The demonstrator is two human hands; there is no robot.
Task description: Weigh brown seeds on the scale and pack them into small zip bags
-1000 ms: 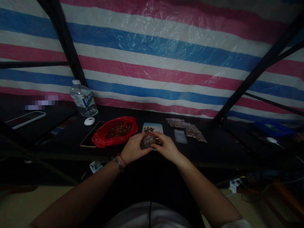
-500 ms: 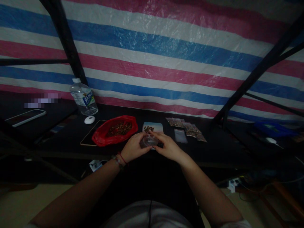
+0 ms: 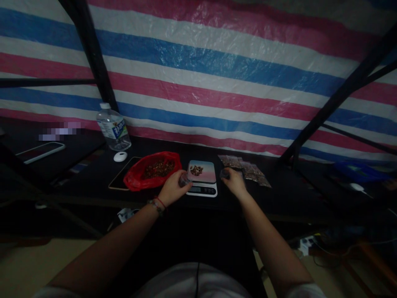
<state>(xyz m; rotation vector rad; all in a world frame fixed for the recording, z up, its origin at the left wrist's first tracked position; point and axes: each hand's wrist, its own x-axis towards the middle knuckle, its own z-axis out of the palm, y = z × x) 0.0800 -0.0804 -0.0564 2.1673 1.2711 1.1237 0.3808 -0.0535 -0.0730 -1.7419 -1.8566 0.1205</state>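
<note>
My left hand (image 3: 172, 188) is closed round a small clear plastic cup (image 3: 184, 179), beside the left edge of a kitchen scale (image 3: 202, 191). On the scale's pink and blue platform lies a small pile of brown-and-pale dried pieces (image 3: 196, 170). To the right of the scale, my right hand (image 3: 235, 182) grips a second small clear cup-like piece (image 3: 225, 174); its exact shape is hard to make out. A red plastic bag (image 3: 132, 179), open at the top and holding many such pieces (image 3: 159, 167), lies left of my left hand.
Several small filled zip bags (image 3: 251, 170) lie behind and right of my right hand. A phone-like slab (image 3: 117, 177) sits partly under the red bag. Farther left stand a white oval object (image 3: 120, 157) and a clear bottle (image 3: 114, 132). Dark posts (image 3: 96, 62) frame the table.
My hands, together over the scale around clear plastic before, have parted to its left and right, each with a clear piece. The display and the pile now show. The view shifted slightly.
</note>
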